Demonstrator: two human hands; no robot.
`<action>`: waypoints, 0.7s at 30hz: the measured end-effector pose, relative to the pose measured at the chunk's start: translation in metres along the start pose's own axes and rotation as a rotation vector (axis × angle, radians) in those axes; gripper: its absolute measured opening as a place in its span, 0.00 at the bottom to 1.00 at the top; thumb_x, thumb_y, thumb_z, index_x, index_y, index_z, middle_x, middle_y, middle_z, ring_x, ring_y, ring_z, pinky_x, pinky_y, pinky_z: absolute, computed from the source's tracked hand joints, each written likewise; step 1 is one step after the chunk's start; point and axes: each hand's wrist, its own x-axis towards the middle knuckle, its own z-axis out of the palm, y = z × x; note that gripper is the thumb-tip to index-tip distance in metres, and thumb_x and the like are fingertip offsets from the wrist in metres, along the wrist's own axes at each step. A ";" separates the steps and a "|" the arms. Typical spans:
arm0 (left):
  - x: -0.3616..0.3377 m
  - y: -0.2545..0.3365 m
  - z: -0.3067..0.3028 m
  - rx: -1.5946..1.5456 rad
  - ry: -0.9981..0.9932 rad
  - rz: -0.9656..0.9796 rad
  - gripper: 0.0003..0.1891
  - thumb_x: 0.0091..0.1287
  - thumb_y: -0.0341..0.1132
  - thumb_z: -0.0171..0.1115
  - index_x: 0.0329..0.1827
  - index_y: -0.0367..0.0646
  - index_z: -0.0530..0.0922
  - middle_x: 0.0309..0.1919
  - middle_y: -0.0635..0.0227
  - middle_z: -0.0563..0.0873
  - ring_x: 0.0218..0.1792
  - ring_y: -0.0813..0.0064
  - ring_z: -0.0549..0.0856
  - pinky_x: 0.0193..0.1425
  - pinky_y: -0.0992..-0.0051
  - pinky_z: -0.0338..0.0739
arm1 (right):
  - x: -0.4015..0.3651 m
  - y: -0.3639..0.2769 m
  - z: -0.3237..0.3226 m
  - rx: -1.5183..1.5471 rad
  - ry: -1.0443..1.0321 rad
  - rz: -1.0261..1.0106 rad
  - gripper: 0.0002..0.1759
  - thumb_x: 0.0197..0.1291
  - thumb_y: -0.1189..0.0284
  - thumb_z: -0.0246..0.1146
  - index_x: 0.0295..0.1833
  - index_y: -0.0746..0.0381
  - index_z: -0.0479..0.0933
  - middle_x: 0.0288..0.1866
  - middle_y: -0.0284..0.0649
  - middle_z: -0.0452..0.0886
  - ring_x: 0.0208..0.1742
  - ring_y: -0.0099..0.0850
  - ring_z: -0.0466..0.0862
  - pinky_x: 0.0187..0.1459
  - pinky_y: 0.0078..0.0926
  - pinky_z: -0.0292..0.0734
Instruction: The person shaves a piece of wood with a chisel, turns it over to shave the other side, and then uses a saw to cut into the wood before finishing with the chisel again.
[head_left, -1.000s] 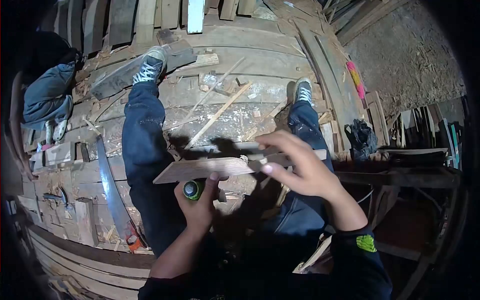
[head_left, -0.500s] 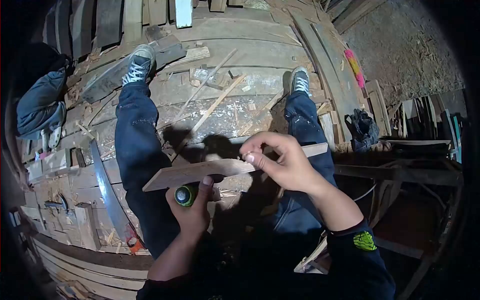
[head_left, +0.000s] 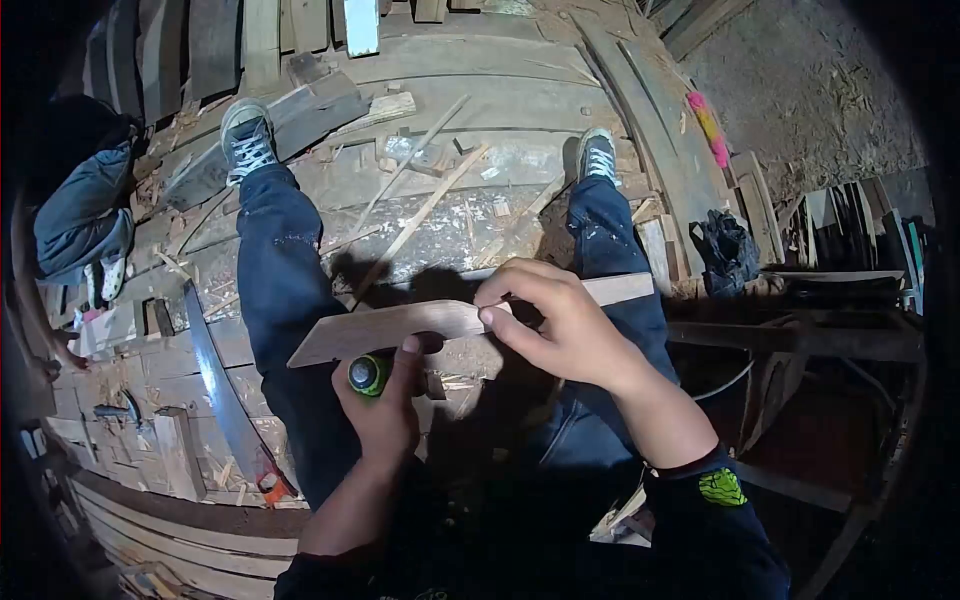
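A pale wooden strip (head_left: 375, 330) lies crosswise in front of me, its left end cut at a slant. My left hand (head_left: 382, 415) is closed round a green-and-black tool handle (head_left: 369, 375), whose round butt faces up; the rest of the tool is hidden. That hand's thumb presses the strip's lower edge. On the strip's upper edge, near a dip in its outline, the thumb and index finger of my right hand (head_left: 560, 325) pinch together. The strip's right end (head_left: 620, 289) sticks out past that hand, over my right leg.
A handsaw (head_left: 222, 388) with an orange handle lies left of my leg. Thin sticks (head_left: 425, 210) and wood scraps litter the plank floor (head_left: 540, 110). Another person's leg (head_left: 85, 215) and hand (head_left: 68, 350) are at far left. A black plastic bag (head_left: 725, 250) sits at right.
My right thumb and index finger have closed in on the strip's edge. The strip has tilted slightly, its broad face showing more. At far left, the other person's hand has come into view.
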 end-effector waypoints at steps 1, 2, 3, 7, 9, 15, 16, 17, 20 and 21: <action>-0.001 0.000 0.002 0.002 0.001 -0.001 0.07 0.66 0.29 0.70 0.39 0.36 0.80 0.25 0.71 0.83 0.22 0.84 0.77 0.25 0.82 0.68 | 0.000 0.000 0.001 0.028 0.004 0.022 0.05 0.62 0.78 0.64 0.42 0.69 0.78 0.39 0.44 0.82 0.43 0.37 0.84 0.48 0.31 0.77; -0.002 0.001 0.005 -0.008 -0.009 0.010 0.07 0.66 0.29 0.70 0.39 0.36 0.80 0.26 0.71 0.83 0.23 0.84 0.77 0.25 0.82 0.68 | 0.000 -0.001 0.001 0.055 0.009 0.043 0.05 0.62 0.78 0.64 0.41 0.69 0.77 0.39 0.45 0.82 0.43 0.37 0.83 0.48 0.31 0.77; -0.003 0.001 0.006 -0.019 -0.018 0.021 0.07 0.66 0.29 0.69 0.39 0.36 0.80 0.26 0.71 0.83 0.23 0.84 0.78 0.25 0.82 0.68 | 0.000 -0.002 0.001 0.067 0.011 0.065 0.06 0.64 0.77 0.64 0.41 0.69 0.76 0.38 0.45 0.81 0.42 0.36 0.83 0.47 0.31 0.76; 0.000 -0.004 0.001 -0.006 -0.043 -0.014 0.11 0.65 0.30 0.70 0.44 0.37 0.77 0.29 0.67 0.83 0.24 0.76 0.79 0.27 0.76 0.73 | -0.001 -0.003 0.001 0.038 0.007 0.105 0.06 0.66 0.77 0.60 0.42 0.69 0.72 0.37 0.50 0.79 0.42 0.49 0.81 0.46 0.40 0.74; 0.000 -0.004 -0.002 0.064 -0.084 0.001 0.12 0.65 0.31 0.70 0.45 0.37 0.77 0.30 0.67 0.82 0.24 0.77 0.79 0.28 0.76 0.73 | -0.001 -0.004 0.002 0.030 0.010 0.109 0.06 0.66 0.77 0.60 0.42 0.69 0.72 0.37 0.50 0.78 0.42 0.50 0.81 0.46 0.40 0.74; 0.003 -0.012 -0.006 0.116 -0.117 0.082 0.13 0.65 0.30 0.70 0.47 0.37 0.77 0.32 0.66 0.82 0.28 0.77 0.80 0.30 0.76 0.73 | -0.004 -0.004 0.002 -0.009 0.015 0.124 0.06 0.68 0.75 0.60 0.43 0.67 0.73 0.38 0.45 0.79 0.41 0.40 0.80 0.47 0.33 0.74; 0.002 -0.011 -0.006 0.118 -0.116 0.080 0.13 0.65 0.30 0.70 0.47 0.37 0.77 0.32 0.66 0.82 0.28 0.77 0.80 0.30 0.76 0.73 | -0.005 -0.004 0.002 -0.007 0.015 0.125 0.06 0.68 0.75 0.60 0.43 0.67 0.73 0.38 0.45 0.79 0.41 0.40 0.80 0.47 0.33 0.74; 0.002 -0.010 -0.004 0.104 -0.107 0.103 0.10 0.65 0.30 0.70 0.44 0.36 0.79 0.31 0.67 0.83 0.29 0.79 0.81 0.31 0.78 0.74 | -0.006 -0.004 0.002 -0.006 0.015 0.135 0.06 0.68 0.75 0.60 0.42 0.67 0.73 0.38 0.44 0.79 0.42 0.38 0.80 0.47 0.32 0.74; 0.001 -0.012 -0.011 0.026 -0.101 0.110 0.09 0.65 0.29 0.71 0.42 0.35 0.81 0.31 0.68 0.84 0.30 0.81 0.82 0.33 0.79 0.76 | -0.007 -0.006 -0.002 0.347 0.084 0.340 0.07 0.74 0.72 0.55 0.44 0.65 0.73 0.40 0.36 0.79 0.44 0.25 0.78 0.50 0.25 0.73; 0.001 -0.012 -0.014 -0.036 -0.108 0.096 0.09 0.65 0.29 0.71 0.44 0.35 0.80 0.31 0.67 0.84 0.30 0.80 0.82 0.34 0.79 0.77 | -0.005 -0.004 -0.010 0.404 0.104 0.360 0.06 0.74 0.72 0.55 0.45 0.65 0.72 0.40 0.36 0.79 0.44 0.25 0.78 0.51 0.25 0.73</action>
